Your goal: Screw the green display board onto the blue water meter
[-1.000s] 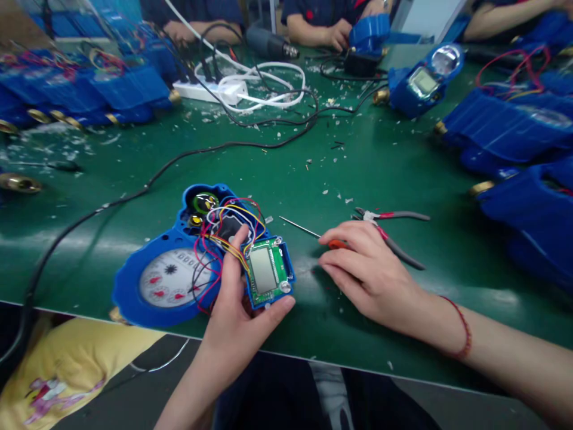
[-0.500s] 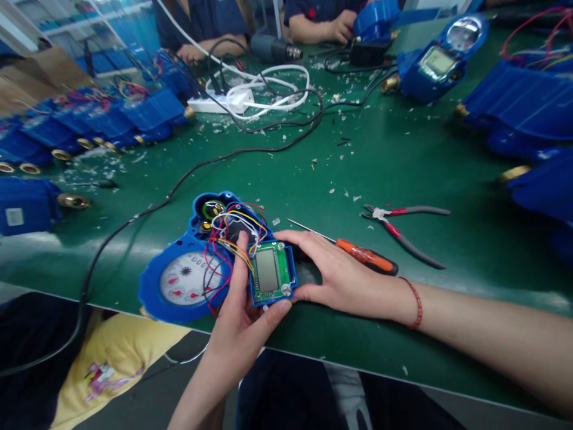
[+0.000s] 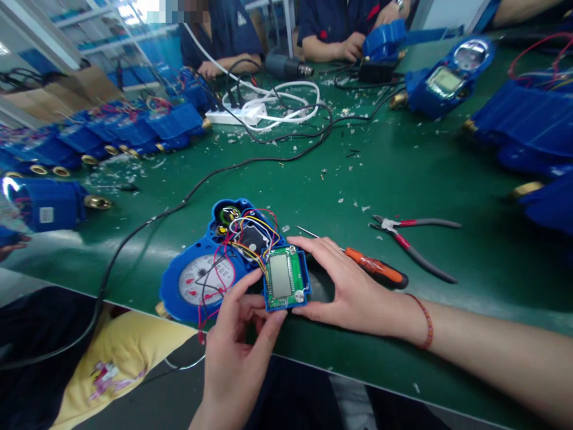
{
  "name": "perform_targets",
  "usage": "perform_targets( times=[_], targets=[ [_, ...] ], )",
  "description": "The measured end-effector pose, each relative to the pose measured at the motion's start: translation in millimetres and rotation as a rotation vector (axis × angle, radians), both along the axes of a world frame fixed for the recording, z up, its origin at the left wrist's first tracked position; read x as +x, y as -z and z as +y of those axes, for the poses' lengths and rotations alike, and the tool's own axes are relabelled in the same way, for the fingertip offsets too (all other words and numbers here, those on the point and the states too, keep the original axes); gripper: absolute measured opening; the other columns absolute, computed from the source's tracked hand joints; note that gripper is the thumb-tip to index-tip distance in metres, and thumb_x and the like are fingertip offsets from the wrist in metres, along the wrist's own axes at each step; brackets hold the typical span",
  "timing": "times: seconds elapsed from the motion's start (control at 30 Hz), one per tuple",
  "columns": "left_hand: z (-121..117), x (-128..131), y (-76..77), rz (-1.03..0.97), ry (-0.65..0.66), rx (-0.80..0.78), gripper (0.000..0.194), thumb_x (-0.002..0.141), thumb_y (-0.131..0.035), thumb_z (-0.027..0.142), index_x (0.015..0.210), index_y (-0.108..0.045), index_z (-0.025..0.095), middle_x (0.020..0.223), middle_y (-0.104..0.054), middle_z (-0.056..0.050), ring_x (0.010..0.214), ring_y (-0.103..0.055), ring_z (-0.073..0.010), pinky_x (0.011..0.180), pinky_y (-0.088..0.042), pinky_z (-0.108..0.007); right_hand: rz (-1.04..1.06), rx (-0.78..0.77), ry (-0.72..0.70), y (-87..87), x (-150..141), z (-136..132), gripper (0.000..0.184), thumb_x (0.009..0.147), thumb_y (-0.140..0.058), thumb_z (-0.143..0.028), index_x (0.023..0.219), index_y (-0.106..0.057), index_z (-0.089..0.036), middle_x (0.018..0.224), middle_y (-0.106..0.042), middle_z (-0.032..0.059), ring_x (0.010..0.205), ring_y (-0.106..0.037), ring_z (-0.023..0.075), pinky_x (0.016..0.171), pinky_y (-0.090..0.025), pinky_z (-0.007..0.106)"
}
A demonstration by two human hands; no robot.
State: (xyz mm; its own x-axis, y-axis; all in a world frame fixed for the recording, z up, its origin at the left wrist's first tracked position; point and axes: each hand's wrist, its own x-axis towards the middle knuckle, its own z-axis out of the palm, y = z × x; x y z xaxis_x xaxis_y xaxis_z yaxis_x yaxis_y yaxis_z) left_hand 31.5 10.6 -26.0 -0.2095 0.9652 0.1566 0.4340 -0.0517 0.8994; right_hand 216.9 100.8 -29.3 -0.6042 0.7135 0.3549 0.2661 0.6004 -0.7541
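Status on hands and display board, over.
Left hand, right hand at display board edges. Wires run into open meter. Screwdriver close beside right hand.

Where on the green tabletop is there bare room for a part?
Right of the red-and-grey pliers, toward the blue housings; also between the black cable and the sticker-marked blue housing. It is crowded where the left hand and right hand hold the green circuit board, beside the blue round-dial meter and orange-black screwdriver.

The screwdriver handle [image 3: 376,267] is orange and black; the tabletop [image 3: 403,173], green.
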Motion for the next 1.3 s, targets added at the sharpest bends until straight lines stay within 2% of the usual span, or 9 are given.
perform_targets(
  times=[0.13,0.3,0.43,0.67,0.8,0.93,1.03,1.13,1.3],
  targets=[
    [-3,-1,-1.5,0.202,-0.086,0.178,0.037,0.079,-0.072,0.011,0.112,-0.058,0.022,0.063,-0.058,0.009,0.048,-0.054,-0.0061,0.046,-0.046,-0.013,-0.005,0.006,0.016,-0.3,1,-1,0.075,0.079,-0.075,-0.033,0.140,-0.036,-0.014,0.134,-0.052,0.0143,0.122,-0.047,0.0263,0.102,-0.043,0.045],
    [2,-5,-7.6,0.459,0.027,0.353,0.023,0.080,-0.069,0.005,0.098,-0.062,0.017,0.068,-0.052,0.007,0.054,-0.051,-0.0055,0.053,-0.047,-0.014,-0.021,0.016,0.028,-1.8,2,-1,0.075,0.080,-0.074,-0.030,0.142,-0.035,-0.017,0.134,-0.052,0.0133,0.122,-0.046,0.0265,0.102,-0.043,0.045],
    [6,-10,-10.7,0.654,0.121,0.382,0.018,0.083,-0.066,0.004,0.096,-0.063,0.017,0.080,-0.057,0.002,0.064,-0.057,-0.0072,0.060,-0.050,-0.016,-0.021,0.028,0.025,-2.7,2,-1,0.073,0.080,-0.073,-0.029,0.142,-0.035,-0.016,0.132,-0.053,0.0130,0.121,-0.045,0.0261,0.102,-0.043,0.044],
    [9,-15,-10.0,0.845,0.183,0.436,0.011,0.089,-0.060,0.009,0.098,-0.062,0.015,0.087,-0.053,-0.001,0.064,-0.058,-0.0088,0.053,-0.046,-0.018,-0.006,0.083,0.011,-4.6,2,0,0.071,0.079,-0.073,-0.025,0.140,-0.037,-0.015,0.132,-0.053,0.0122,0.121,-0.045,0.0241,0.103,-0.040,0.041],
    [11,-14,-14.8,0.853,0.196,0.397,0.009,0.091,-0.057,0.013,0.099,-0.061,0.016,0.091,-0.056,-0.003,0.068,-0.061,-0.0103,0.055,-0.049,-0.019,-0.008,0.058,0.006,-6.2,3,1,0.071,0.078,-0.074,-0.023,0.139,-0.038,-0.014,0.130,-0.053,0.0124,0.121,-0.045,0.0240,0.103,-0.041,0.041],
    [11,-10,-12.3,0.695,0.146,0.335,0.011,0.089,-0.060,0.013,0.098,-0.057,0.018,0.082,-0.059,0.000,0.069,-0.062,-0.0108,0.065,-0.054,-0.019,0.014,-0.055,0.009,-4.7,4,1,0.075,0.078,-0.076,-0.029,0.141,-0.037,-0.017,0.132,-0.052,0.0127,0.122,-0.046,0.0254,0.103,-0.042,0.044],
    [7,-8,-4.3,0.551,0.059,0.292,0.017,0.086,-0.067,0.016,0.099,-0.057,0.020,0.074,-0.057,0.005,0.055,-0.056,-0.0071,0.055,-0.052,-0.016,0.024,-0.131,0.002,-2.5,5,2,0.077,0.077,-0.077,-0.032,0.141,-0.036,-0.020,0.133,-0.051,0.0122,0.124,-0.047,0.0261,0.103,-0.043,0.045],
    [3,-8,2.3,0.457,0.005,0.298,0.021,0.083,-0.070,0.015,0.100,-0.058,0.019,0.074,-0.056,0.006,0.051,-0.052,-0.0052,0.049,-0.048,-0.014,0.039,-0.143,-0.012,-0.9,5,2,0.078,0.077,-0.078,-0.034,0.142,-0.036,-0.021,0.134,-0.050,0.0121,0.126,-0.046,0.0270,0.104,-0.043,0.046],
    [4,-9,-0.2,0.491,0.096,0.379,0.039,0.084,-0.066,0.006,0.120,-0.058,0.020,0.083,-0.057,0.002,0.064,-0.057,-0.0074,0.057,-0.051,-0.016,0.031,-0.140,-0.026,-1.5,4,1,0.076,0.078,-0.077,-0.034,0.142,-0.036,-0.021,0.136,-0.049,0.0123,0.129,-0.045,0.0273,0.105,-0.043,0.046]
  ],
)
